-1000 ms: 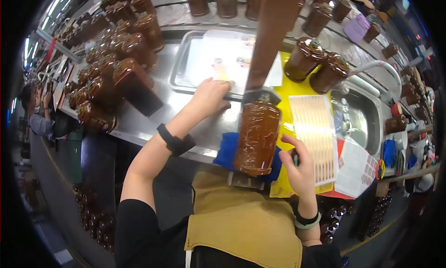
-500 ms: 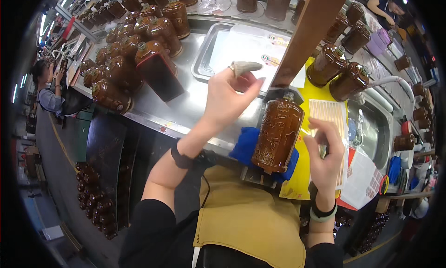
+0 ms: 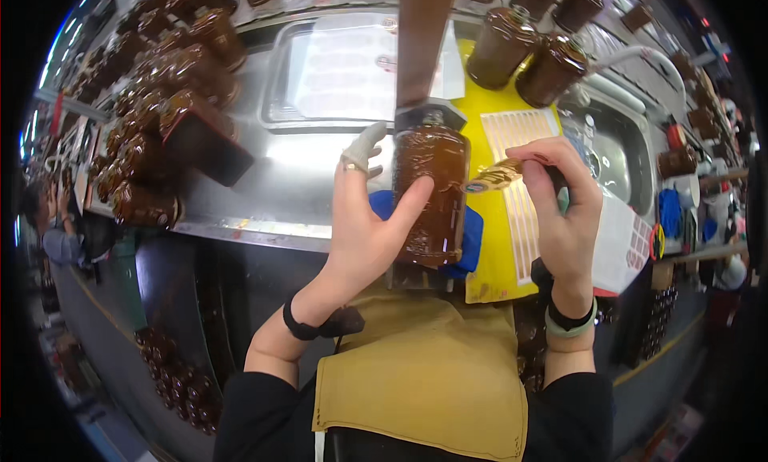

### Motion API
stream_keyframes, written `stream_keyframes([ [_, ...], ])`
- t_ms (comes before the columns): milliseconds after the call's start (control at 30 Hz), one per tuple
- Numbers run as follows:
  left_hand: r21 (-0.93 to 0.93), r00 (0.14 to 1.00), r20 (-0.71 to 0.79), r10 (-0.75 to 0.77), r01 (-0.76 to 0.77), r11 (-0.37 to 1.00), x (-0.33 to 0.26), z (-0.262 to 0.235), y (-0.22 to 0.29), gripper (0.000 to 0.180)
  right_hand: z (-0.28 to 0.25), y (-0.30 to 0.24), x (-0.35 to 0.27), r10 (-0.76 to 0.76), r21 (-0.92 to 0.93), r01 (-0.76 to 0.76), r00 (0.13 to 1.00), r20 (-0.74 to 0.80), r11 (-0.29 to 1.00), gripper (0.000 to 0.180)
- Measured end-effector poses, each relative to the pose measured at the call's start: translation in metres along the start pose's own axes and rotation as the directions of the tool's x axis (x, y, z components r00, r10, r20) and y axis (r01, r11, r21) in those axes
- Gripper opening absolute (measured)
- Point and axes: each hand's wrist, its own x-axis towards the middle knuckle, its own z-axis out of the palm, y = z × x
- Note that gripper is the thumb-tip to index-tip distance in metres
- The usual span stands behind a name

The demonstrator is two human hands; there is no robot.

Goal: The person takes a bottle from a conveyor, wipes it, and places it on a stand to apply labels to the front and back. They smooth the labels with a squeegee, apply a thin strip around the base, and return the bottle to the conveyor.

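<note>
My left hand point(image 3: 364, 222) steadies the tall brown glass jar point(image 3: 430, 194) at centre, thumb against its side, fingers loose. At three o'clock, my right hand point(image 3: 560, 210) pinches a small gold oval sticker point(image 3: 492, 178) beside the jar, over the yellow label sheet point(image 3: 520, 166).

From my remote seat the scene reads bright in the middle and dark at the rim, where the fisheye circle cuts to black corners. Overhead light throws hard white glare off the steel desk point(image 3: 264, 154) and the tray point(image 3: 336, 62) in the upper centre. Straight edges bow strongly toward the frame's borders. The brown jar point(image 3: 430, 194) at centre looks reasonably sharp; things at the far left and right are smeared and small. Below the desk, lower left, it is dim.
</note>
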Motion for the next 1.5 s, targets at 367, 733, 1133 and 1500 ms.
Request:
stream_keyframes([
  [367,-0.388,0.939,0.326,-0.108,0.237,0.891,-0.009,0.007,-0.029,0.084,-0.018,-0.037,-0.002,0.037,0.128,-0.078,0.955,0.294,0.989,0.022],
  [733,-0.356,0.885,0.421,-0.198,0.362,0.861,-0.01,0.007,-0.014,0.105,0.042,0.027,0.011,-0.047,-0.124,0.066,0.988,0.15,0.99,0.032],
  [1133,-0.44,0.853,0.481,-0.201,0.433,0.787,-0.011,0.001,-0.012,0.109,0.064,0.051,0.017,0.238,-0.031,-0.237,0.971,0.033,0.971,0.04],
  [1500,-0.422,0.855,0.444,-0.267,0.463,0.78,-0.009,0.006,-0.007,0.098,0.064,0.053,0.025,0.28,0.007,-0.281,0.959,0.047,0.96,0.041],
])
